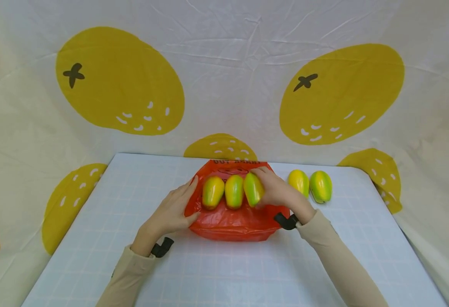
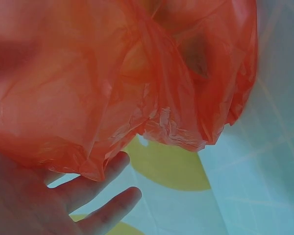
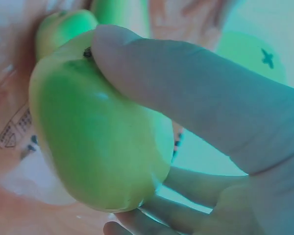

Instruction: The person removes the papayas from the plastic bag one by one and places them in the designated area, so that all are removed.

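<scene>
Yellow-green fruit (image 1: pixel 253 190): held by right grip (image 1: pixel 275 188); may be dropped if loosely pinched; red bag (image 1: pixel 232 222) against straight-fingered left grip (image 1: pixel 172 209).

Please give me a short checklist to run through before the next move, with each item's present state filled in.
1. Right hand has hold of its mango: ok, thumb and fingers lie on opposite sides.
2. Left hand is at the red bag: ok, it touches the left edge.
3. Left mango and middle mango are side by side: ok.
4. Held mango's weight rests on the bag: cannot tell.
5. All mangoes are at the bag: not ok, inner loose mango and outer loose mango are off to its right.
</scene>
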Available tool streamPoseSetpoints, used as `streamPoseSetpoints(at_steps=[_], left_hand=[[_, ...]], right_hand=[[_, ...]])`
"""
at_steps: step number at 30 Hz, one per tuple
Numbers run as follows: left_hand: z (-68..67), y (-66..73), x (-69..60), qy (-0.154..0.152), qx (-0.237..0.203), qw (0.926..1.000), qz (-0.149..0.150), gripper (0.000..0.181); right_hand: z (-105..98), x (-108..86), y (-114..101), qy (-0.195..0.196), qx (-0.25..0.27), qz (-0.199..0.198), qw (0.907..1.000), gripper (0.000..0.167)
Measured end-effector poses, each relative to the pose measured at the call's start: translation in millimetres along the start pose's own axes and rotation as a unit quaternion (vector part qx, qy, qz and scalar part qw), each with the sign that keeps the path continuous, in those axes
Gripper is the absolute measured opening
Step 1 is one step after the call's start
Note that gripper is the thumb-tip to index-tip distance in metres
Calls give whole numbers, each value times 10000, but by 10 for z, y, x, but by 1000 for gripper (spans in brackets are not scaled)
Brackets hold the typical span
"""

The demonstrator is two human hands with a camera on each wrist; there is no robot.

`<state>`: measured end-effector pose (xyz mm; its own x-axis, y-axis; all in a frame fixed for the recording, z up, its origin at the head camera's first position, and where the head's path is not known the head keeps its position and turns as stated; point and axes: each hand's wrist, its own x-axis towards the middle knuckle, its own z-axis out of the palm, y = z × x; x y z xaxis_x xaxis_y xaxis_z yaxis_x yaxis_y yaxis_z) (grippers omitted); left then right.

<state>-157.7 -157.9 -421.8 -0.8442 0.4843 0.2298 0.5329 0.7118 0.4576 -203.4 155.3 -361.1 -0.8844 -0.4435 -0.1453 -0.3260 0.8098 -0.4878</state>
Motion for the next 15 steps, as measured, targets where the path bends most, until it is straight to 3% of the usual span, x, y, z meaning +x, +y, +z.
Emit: streamPoseSetpoints(at_steps=[8,15], left_hand=[[-2,-2,-5,-2,-33,10000,-24,94],[0,-13,-5,-19,2,10000,-41,94]], right_hand=[[-56,-175,12,380,498,-210,9978,99],[-64,-326,71,820,1039,-332,9906,101]])
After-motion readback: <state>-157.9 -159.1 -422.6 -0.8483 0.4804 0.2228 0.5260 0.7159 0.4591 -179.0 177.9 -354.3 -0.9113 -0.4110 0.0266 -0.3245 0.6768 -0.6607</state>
